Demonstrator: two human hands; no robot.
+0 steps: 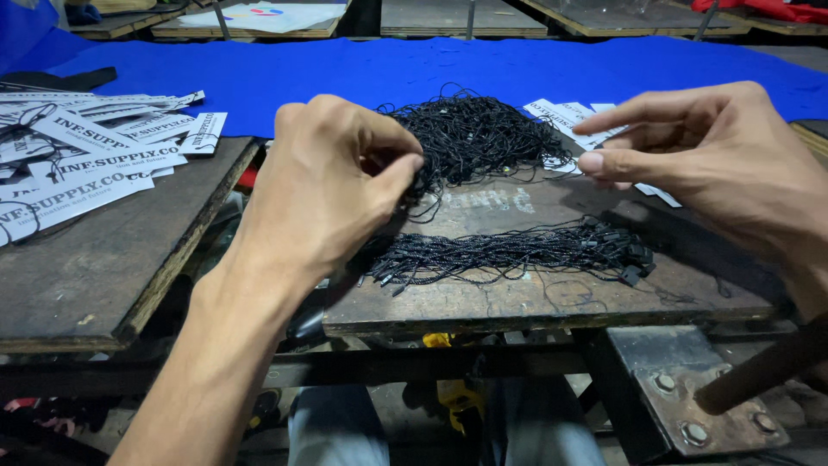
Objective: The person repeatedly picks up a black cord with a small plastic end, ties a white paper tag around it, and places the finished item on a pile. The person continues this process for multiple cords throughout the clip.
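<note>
Left hand (332,185) pinches black strings (474,138) (tangled heap) on board (552,302).

Two hands are in view, the left hand (332,185) at nine o'clock and the right hand (716,155) at three o'clock. Two lots of black strings lie on the middle table (517,302): a tangled heap (483,134) at twelve o'clock and a straightened bundle (509,252) at six o'clock, too many to count. White tags form two groups, a big spread (95,160) at nine o'clock and a few (565,116) at two o'clock.
</note>
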